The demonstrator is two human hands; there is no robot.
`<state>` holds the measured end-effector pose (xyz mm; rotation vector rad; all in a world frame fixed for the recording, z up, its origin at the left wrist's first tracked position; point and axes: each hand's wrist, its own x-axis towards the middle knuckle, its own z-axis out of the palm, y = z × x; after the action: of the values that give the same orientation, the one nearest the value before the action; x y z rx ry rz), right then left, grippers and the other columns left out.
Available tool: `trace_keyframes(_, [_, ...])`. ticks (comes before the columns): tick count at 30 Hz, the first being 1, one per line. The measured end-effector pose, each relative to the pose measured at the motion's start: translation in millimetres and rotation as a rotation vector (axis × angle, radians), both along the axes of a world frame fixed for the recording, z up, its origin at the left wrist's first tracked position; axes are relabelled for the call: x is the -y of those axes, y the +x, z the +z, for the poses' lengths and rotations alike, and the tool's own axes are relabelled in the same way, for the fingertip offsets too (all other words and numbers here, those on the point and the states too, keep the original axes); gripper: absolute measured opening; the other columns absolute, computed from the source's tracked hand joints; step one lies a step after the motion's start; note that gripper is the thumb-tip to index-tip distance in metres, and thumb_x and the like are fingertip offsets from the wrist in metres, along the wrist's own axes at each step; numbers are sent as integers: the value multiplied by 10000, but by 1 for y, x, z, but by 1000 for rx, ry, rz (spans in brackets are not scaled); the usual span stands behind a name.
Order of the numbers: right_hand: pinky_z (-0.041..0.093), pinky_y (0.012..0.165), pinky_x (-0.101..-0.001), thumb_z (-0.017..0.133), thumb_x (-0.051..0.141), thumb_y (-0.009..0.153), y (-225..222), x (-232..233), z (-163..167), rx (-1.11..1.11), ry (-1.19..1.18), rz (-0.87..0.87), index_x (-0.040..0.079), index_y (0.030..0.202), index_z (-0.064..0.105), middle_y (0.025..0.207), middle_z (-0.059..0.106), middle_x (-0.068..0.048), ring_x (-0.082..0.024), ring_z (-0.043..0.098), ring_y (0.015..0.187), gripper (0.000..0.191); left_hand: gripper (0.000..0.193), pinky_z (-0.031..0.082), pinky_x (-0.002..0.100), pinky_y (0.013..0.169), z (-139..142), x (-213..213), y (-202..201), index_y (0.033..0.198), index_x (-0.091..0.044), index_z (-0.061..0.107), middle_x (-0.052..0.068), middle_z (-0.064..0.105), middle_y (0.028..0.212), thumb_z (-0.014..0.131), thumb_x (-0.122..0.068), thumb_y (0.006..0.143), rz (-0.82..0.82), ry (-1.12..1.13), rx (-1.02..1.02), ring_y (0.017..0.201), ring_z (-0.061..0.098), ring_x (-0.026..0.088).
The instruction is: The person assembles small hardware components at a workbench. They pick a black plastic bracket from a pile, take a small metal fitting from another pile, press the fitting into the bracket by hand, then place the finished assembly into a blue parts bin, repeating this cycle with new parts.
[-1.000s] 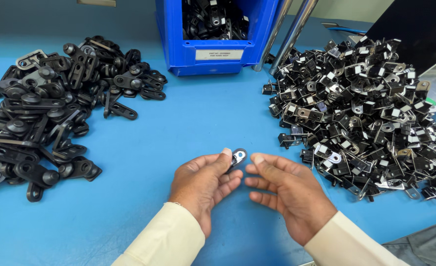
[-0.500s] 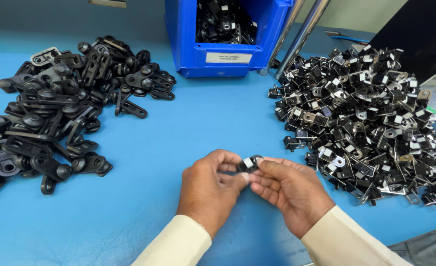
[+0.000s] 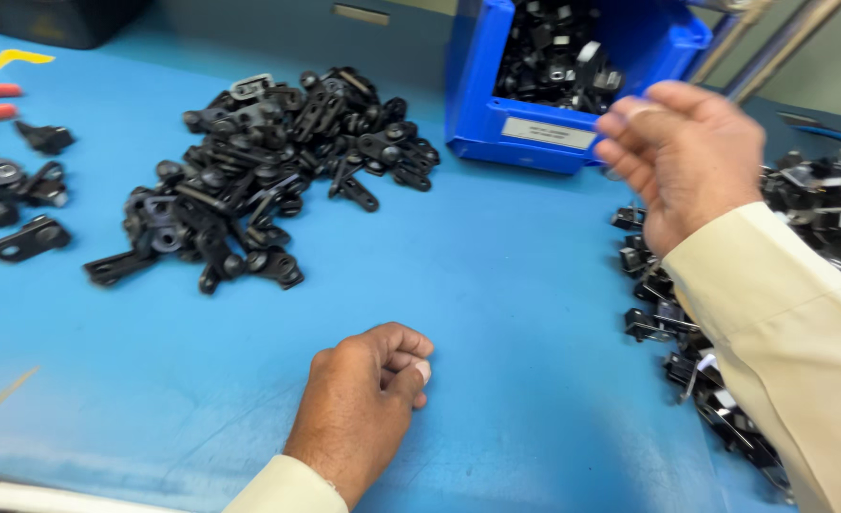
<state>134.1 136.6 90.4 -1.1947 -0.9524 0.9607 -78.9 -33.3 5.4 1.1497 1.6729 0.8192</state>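
Head view: your left hand (image 3: 368, 404) rests on the blue desk top (image 3: 496, 304) near its front edge, fingers curled into a loose fist. I cannot tell if it holds anything. Your right hand (image 3: 682, 157) is up in the air, blurry, fingers bent and loose, just in front of the blue plastic bin of black parts (image 3: 573, 76) by the back edge.

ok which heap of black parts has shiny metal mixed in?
The heap on the right, under the raised right hand. The flat-link pile at left-centre looks plain black, without such bright bits.
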Motion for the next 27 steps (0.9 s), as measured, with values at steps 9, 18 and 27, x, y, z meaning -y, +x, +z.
trace_keyframes(9, [630,796,-292,628,33,892,12,134,-123,489,-260,407,48,1127,749,944,813,-85,-141,780,880,265,105,593,281,581,-18,9,-34,953,-58,773,61,765,703,730,-126,885,343,188,-169,596,718,140])
trace_keyframes(18, [642,853,-275,643,37,875,16,160,-124,354,-281,436,49,1158,750,971,786,-76,-134,809,947,303,462,564,454,792,0,-56,-90,1171,-176,716,1,741,1033,923,-288,774,412,22,-958,923,712,257])
trace_keyframes(27, [623,795,-247,662,32,888,22,155,-134,298,-238,526,39,1087,763,924,821,-65,-112,776,878,223,185,609,323,751,-14,-47,-77,1133,-99,762,98,787,926,723,-101,952,348,375,-648,795,761,157])
